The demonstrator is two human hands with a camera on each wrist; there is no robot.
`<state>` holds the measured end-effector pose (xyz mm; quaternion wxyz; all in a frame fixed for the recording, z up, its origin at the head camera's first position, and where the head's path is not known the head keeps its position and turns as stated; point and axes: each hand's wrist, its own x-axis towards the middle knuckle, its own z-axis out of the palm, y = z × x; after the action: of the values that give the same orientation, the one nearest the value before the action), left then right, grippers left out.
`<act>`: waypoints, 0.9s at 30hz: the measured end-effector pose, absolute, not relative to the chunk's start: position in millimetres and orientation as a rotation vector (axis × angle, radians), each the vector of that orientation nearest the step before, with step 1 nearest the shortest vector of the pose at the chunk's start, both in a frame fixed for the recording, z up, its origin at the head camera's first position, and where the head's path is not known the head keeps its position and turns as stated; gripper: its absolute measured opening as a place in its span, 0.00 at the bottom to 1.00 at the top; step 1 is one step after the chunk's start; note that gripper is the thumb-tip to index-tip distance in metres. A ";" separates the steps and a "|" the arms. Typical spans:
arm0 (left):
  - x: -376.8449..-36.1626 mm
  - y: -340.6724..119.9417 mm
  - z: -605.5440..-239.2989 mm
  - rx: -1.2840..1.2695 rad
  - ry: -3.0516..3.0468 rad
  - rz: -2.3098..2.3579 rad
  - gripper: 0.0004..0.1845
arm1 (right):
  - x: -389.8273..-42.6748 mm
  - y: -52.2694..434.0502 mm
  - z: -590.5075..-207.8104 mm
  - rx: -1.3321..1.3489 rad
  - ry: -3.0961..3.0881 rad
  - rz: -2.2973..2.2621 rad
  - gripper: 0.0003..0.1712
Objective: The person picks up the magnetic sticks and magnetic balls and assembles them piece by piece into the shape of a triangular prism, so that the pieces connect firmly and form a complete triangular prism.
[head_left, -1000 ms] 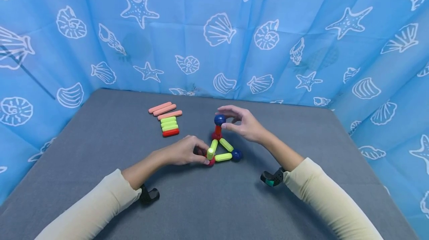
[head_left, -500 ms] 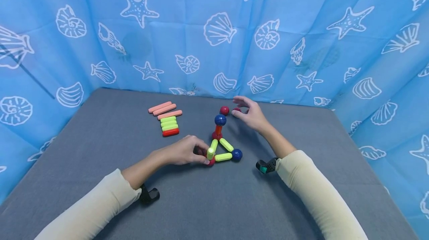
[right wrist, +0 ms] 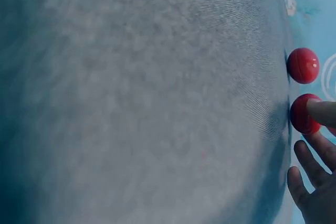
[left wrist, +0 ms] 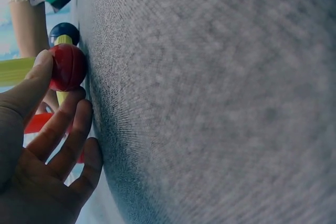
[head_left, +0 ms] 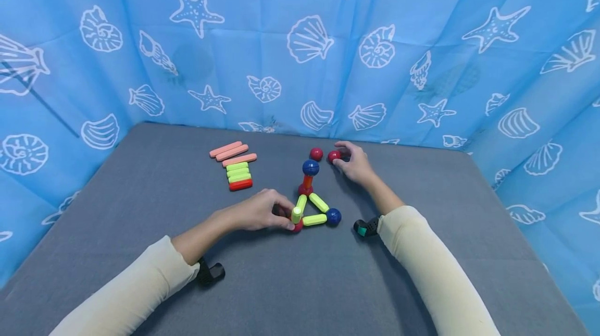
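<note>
A blue sheet [head_left: 300, 39] printed with shells and starfish hangs behind a grey table [head_left: 140, 179]. Near the middle of the table lies a triangle [head_left: 315, 210] of three green rods with balls at its corners. A red post stands on the far corner, topped by a blue ball [head_left: 310, 168].

The left hand [head_left: 255, 212] rests at the near left corner of the triangle. Its thumb and curled fingers pinch the red corner ball [left wrist: 67, 67] and the upright green rod [head_left: 296, 214] on it.

The right hand [head_left: 356, 163] reaches behind the triangle. Its curled fingertips close on a loose red ball [head_left: 334, 157] that sits on the table. A second red ball [head_left: 316, 154] lies just beside, untouched.

To the far left sits a row of spare rods [head_left: 234, 165]: three pink, three green, one red.
</note>
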<state>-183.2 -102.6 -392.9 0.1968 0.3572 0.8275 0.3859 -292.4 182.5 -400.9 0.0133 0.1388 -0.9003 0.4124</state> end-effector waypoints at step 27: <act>-187.3 -102.5 -393.3 1.040 2.261 1.138 0.13 | -171.9 142.5 -331.8 1.432 -2.594 1.504 0.30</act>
<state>-187.3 -102.5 -393.3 0.2011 0.3722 0.8094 0.4073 -171.9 142.5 -331.8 -0.0903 0.4291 -0.7775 0.4508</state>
